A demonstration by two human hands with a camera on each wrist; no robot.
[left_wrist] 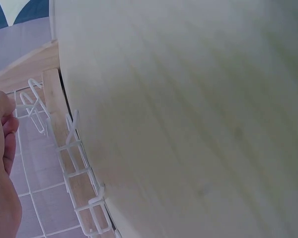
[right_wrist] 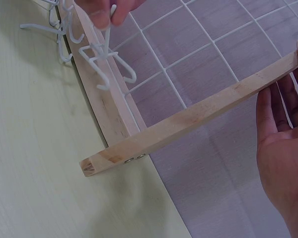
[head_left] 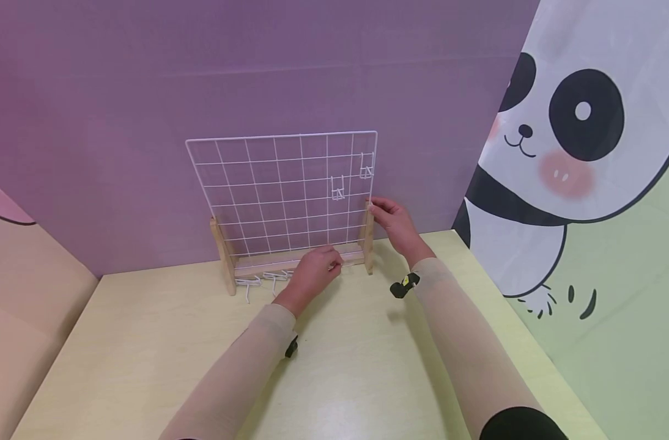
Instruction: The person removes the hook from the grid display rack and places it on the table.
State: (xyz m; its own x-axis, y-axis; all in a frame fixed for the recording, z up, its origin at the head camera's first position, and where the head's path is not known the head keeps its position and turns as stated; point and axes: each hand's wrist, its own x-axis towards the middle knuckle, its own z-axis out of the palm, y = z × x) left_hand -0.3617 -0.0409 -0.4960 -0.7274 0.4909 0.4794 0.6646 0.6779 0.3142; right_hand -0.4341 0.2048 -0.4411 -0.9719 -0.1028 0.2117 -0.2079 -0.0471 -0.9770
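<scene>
Pinching the likely light, stiff wire hook [right_wrist: 106, 50] sensibly by its stem [right_wrist: 108, 35], the left hand's [head_left: 314, 269] fingers hold it before the grid's [head_left: 280, 182] lower right, while the right hand [head_left: 397, 226] grips a wooden post [right_wrist: 188, 118].

Wire grid panel [head_left: 303, 181]: white, squared pattern. Wire hooks [head_left: 337, 194]: white too. Wooden stand [right_wrist: 188, 116]: light tan, browner grain streaks. Tabletop [head_left: 164, 354]: pale yellow, faint grain. Backdrop [head_left: 279, 73]: plain purple. Panda print [head_left: 565, 134]: black and white, pink cheek, on pale green wall [head_left: 632, 287]. Sleeves [head_left: 466, 336]: plain beige. Right wrist camera [head_left: 404, 286]: black, bit of yellow.
</scene>
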